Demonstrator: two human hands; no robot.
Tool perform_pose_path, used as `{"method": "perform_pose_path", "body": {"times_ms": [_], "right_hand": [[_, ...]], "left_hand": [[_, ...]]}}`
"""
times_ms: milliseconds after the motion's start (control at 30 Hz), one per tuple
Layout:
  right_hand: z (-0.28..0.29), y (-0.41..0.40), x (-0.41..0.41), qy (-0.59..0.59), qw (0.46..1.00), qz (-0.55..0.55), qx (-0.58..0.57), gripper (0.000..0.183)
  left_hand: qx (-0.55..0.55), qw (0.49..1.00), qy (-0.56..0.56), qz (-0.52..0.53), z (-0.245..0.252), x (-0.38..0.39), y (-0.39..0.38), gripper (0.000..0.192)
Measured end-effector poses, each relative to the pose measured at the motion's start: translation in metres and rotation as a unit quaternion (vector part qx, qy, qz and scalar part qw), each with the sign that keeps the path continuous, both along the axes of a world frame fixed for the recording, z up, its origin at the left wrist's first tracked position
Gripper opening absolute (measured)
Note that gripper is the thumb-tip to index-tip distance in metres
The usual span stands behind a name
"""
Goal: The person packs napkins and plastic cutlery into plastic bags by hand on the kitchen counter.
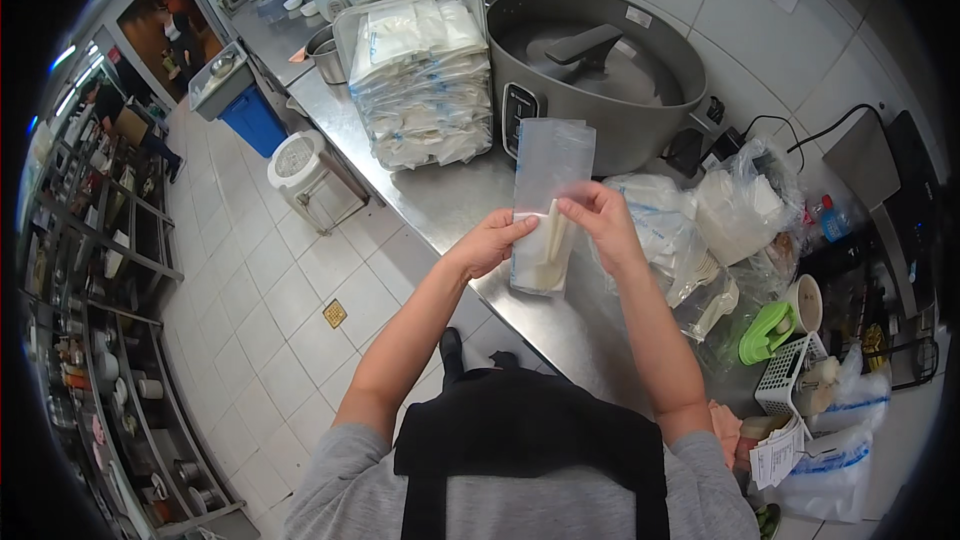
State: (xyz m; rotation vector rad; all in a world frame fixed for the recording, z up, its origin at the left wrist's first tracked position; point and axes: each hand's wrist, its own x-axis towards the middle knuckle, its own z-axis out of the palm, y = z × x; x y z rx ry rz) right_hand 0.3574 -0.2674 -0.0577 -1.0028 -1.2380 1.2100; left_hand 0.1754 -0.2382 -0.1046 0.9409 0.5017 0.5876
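Above the steel counter (457,202), a clear plastic sleeve (555,150) with blue print along one edge is held up between my hands. My left hand (486,240) grips its left side, thumb on top. Inside the lower half sits something white, perhaps a folded napkin. Thin cream-coloured pieces (556,234), likely disposable cutlery, stand at the sleeve's middle. My right hand (606,223) pinches their upper ends between thumb and fingers; its fingertips are slightly blurred. Just beyond, a clear plastic container (342,34) is piled high with similar filled packets (420,75).
A large grey cooker (615,127) with an inset lid stands behind the sleeve. To the right lie plastic bags of white napkins (739,214), cream cutlery (712,307), a green tape dispenser (765,334) and a white basket (787,379). A white stool (315,172) stands left.
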Motion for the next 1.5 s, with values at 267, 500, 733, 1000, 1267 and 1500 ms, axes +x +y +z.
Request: {"method": "perform_pose_path", "body": {"times_ms": [267, 500, 733, 1000, 1267, 1500], "right_hand": [[-0.018, 0.01, -0.001, -0.126, 0.98, -0.103, 0.113, 0.008], [-0.094, -0.056, 0.007, -0.283, 0.946, -0.09, 0.128, 0.013], [-0.137, -0.097, 0.005, -0.237, 0.964, -0.09, -0.077, 0.008], [-0.13, -0.09, -0.003, -0.192, 0.967, -0.113, -0.121, 0.014], [-0.126, -0.085, 0.0, -0.164, 0.971, -0.091, -0.147, 0.013], [-0.121, -0.092, -0.005, -0.138, 0.977, -0.054, -0.151, 0.014]], "left_hand": [[0.225, 0.96, 0.052, 0.161, 0.018, 0.013, 0.017, 0.02], [0.415, 0.872, 0.192, 0.175, -0.05, -0.007, -0.045, 0.021], [0.236, 0.934, 0.224, 0.149, -0.086, -0.008, -0.092, 0.016], [0.174, 0.936, 0.204, 0.228, -0.099, 0.005, -0.09, 0.015], [-0.153, 0.957, 0.177, 0.173, -0.085, -0.022, -0.099, 0.048], [-0.271, 0.952, -0.097, 0.101, -0.064, 0.001, -0.098, 0.062]]}}
